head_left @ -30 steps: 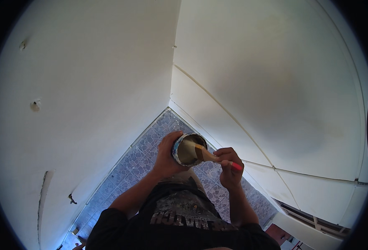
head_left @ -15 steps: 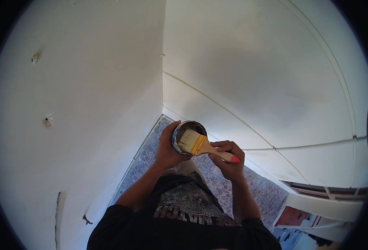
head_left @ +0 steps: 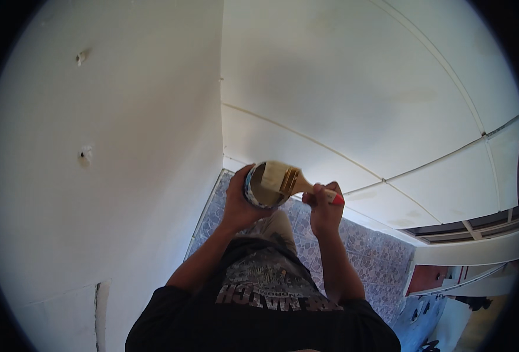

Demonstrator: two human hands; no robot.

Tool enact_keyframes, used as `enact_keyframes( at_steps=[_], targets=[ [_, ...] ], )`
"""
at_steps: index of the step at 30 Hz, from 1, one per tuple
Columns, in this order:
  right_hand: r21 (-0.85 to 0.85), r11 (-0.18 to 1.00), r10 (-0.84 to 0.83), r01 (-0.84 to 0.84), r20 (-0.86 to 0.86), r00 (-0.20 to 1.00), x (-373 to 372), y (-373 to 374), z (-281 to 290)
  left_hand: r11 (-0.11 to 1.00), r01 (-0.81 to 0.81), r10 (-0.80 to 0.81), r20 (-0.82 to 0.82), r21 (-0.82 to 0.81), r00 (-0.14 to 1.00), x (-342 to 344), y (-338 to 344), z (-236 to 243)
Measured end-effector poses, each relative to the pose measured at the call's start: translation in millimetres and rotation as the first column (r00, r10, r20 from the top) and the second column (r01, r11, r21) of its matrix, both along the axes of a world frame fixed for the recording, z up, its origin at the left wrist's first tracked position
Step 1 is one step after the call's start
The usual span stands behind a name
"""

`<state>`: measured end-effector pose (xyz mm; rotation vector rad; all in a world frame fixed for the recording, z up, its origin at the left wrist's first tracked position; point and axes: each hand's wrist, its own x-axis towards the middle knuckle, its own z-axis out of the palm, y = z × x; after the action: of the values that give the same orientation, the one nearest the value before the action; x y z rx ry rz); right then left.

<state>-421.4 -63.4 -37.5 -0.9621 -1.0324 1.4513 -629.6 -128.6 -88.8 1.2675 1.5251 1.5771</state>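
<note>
My left hand (head_left: 238,203) is closed round a paint can (head_left: 261,197) with a blotched, paint-crusted rim, held up in front of my torso and tipped so its dull inside shows. A wide brush (head_left: 302,185) with pale bristles, a metal band and a red-tipped wooden handle lies over the can's mouth, its bristles at the upper part of the opening. My right hand (head_left: 323,209) has its fingers wrapped round the brush handle, to the right of the can.
White walls (head_left: 118,105) meet in a corner before me, with patched holes and a groove on the left. The right wall (head_left: 359,76) has thin raised lines and a dark framed opening (head_left: 477,229) lower down. Below is patterned blue-grey tiled floor (head_left: 359,258); clutter (head_left: 430,317) shows at lower right.
The brush has risen within the can's mouth to lie across its upper rim, and my right hand has moved up. The can is slightly higher, and my view has swung toward the right.
</note>
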Motion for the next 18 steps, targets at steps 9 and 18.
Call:
enact_keyframes(
  at_steps=[9, 18],
  targets=[
    [-0.298, 0.943, 0.035, -0.149, -0.354, 0.934, -8.5, 6.4, -3.4, 0.998, -0.039, 0.036, 0.079, 0.042, 0.996, -11.4, -5.3, 12.0],
    [-0.311, 0.906, 0.121, -0.288, -0.460, 0.879, -14.0, -0.7, -12.0, 0.998, 0.001, -0.012, 0.176, 0.063, 0.984, -12.4, -12.5, 4.2]
  ],
)
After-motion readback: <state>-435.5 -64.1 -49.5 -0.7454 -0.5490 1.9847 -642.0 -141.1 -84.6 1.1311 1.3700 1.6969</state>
